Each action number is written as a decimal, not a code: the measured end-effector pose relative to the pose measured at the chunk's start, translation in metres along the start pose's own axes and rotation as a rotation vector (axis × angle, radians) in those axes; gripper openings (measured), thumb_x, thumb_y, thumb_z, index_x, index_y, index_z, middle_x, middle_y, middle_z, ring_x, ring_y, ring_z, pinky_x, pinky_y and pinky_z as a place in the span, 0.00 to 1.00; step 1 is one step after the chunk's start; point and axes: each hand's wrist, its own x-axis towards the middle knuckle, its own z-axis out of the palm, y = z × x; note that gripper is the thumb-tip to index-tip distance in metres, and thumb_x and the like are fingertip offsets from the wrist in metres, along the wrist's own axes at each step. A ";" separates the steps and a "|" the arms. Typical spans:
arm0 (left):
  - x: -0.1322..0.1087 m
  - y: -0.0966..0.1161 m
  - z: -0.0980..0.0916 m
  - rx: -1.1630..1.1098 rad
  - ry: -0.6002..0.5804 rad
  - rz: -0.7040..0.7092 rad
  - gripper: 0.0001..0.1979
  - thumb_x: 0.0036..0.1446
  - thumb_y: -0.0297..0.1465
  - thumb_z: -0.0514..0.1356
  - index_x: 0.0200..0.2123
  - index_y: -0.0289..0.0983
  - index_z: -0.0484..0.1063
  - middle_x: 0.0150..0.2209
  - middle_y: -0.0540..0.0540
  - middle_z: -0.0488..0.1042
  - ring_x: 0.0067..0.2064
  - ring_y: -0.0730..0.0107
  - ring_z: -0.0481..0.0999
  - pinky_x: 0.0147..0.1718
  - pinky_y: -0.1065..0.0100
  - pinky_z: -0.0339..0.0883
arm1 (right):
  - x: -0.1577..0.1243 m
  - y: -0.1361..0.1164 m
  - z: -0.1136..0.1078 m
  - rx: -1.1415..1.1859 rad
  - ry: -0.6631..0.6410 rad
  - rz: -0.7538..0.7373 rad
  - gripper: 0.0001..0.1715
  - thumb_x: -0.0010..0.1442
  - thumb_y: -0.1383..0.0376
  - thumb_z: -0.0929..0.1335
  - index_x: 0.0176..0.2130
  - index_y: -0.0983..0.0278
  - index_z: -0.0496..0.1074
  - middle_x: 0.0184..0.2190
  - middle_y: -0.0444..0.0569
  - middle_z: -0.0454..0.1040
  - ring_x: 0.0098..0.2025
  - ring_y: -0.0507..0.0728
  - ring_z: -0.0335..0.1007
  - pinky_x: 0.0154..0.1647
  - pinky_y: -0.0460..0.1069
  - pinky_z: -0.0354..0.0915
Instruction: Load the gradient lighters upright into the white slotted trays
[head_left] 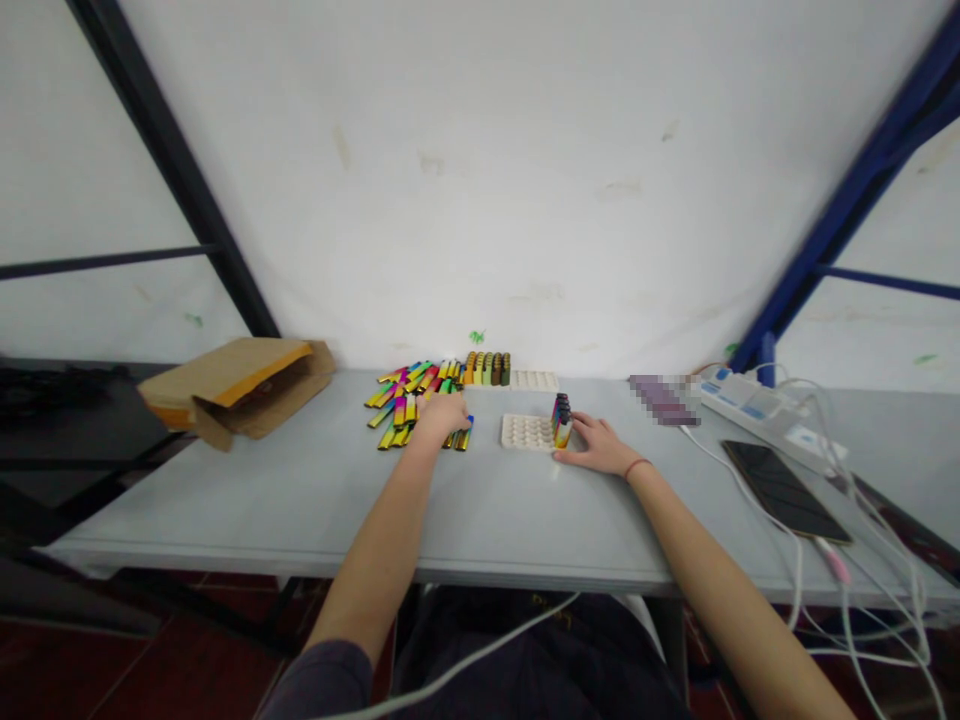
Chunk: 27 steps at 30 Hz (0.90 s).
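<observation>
My left hand (442, 415) is over a loose pile of shiny, many-coloured lighters (386, 415). Its fingers point down among them, and the fingertips are hidden. At the right end of a white tray with rows of holes (527, 431), my right hand (598, 445) rests with its thumb at the front edge and its fingers spread behind. A row of upright lighters with black tops (562, 422) stands in that end of the tray, beside the right fingers. The holes to their left show bare.
Against the wall, a second white tray (534, 380) has several rows of upright lighters (487, 368) at its left. An open brown paper bag (247, 385) lies left. On the right are a phone (784, 490), a blurred-out object (664, 400), a power strip (772, 415) and loose white cables (851, 490).
</observation>
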 end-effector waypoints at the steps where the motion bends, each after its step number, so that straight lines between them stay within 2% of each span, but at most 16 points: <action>1: -0.001 0.002 0.000 0.016 0.003 0.006 0.07 0.50 0.32 0.65 0.34 0.40 0.82 0.42 0.38 0.81 0.53 0.44 0.75 0.54 0.49 0.58 | 0.000 0.000 0.000 -0.001 0.001 0.001 0.45 0.57 0.39 0.68 0.61 0.65 0.67 0.67 0.66 0.60 0.68 0.71 0.57 0.67 0.67 0.51; 4: -0.004 0.007 0.002 0.043 0.036 0.022 0.08 0.50 0.33 0.64 0.34 0.39 0.82 0.39 0.36 0.81 0.53 0.43 0.74 0.54 0.48 0.57 | 0.000 0.001 0.000 -0.003 -0.002 -0.004 0.46 0.57 0.39 0.68 0.62 0.65 0.67 0.67 0.66 0.60 0.68 0.71 0.57 0.68 0.67 0.51; 9: -0.004 0.007 0.005 0.048 0.082 0.000 0.06 0.50 0.34 0.65 0.32 0.40 0.81 0.41 0.35 0.82 0.54 0.42 0.73 0.53 0.47 0.56 | 0.000 -0.001 -0.002 -0.005 -0.027 0.009 0.46 0.58 0.38 0.67 0.62 0.65 0.66 0.68 0.65 0.59 0.69 0.71 0.56 0.69 0.67 0.48; 14: 0.001 0.004 0.007 0.058 0.091 -0.036 0.11 0.50 0.36 0.66 0.37 0.39 0.81 0.45 0.32 0.80 0.57 0.38 0.71 0.54 0.45 0.54 | 0.000 -0.001 -0.002 -0.014 -0.031 0.006 0.46 0.58 0.38 0.67 0.63 0.65 0.66 0.67 0.66 0.59 0.69 0.69 0.56 0.69 0.67 0.49; 18: 0.002 0.009 0.012 0.092 0.104 -0.033 0.15 0.50 0.38 0.66 0.41 0.39 0.81 0.47 0.32 0.80 0.55 0.39 0.72 0.54 0.46 0.53 | 0.000 -0.002 -0.002 -0.014 -0.025 0.006 0.45 0.58 0.38 0.67 0.62 0.65 0.67 0.67 0.66 0.60 0.69 0.69 0.56 0.68 0.66 0.50; 27: -0.005 0.026 0.028 0.075 0.135 0.079 0.15 0.58 0.29 0.58 0.46 0.36 0.80 0.47 0.31 0.80 0.54 0.41 0.74 0.56 0.40 0.53 | -0.001 -0.005 -0.005 -0.009 -0.030 0.018 0.44 0.57 0.38 0.68 0.60 0.64 0.68 0.68 0.65 0.59 0.69 0.69 0.56 0.69 0.67 0.50</action>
